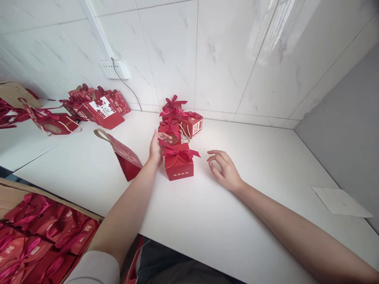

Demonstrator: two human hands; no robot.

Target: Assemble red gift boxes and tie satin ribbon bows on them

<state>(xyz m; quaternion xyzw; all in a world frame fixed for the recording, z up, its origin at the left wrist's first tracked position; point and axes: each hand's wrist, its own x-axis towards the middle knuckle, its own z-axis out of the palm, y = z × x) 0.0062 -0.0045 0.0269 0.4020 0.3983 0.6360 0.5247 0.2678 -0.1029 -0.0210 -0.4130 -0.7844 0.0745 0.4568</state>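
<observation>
A red gift box with a ribbon bow on top and pale lettering on its front stands upright on the white table. My left hand is at its back left, fingers stretched out in front of a second red gift box close behind; whether they touch it I cannot tell. To the right of the front box, my right hand is apart from it, fingers loosely bent and holding nothing. Another red box with a cream label and cord handles stands behind, beside a further bow-topped box.
A red triangular bag with a strap stands left of my left forearm. More red boxes are at the back left. At lower left, a carton holds several ribboned boxes. A white sheet lies at the right edge of the table.
</observation>
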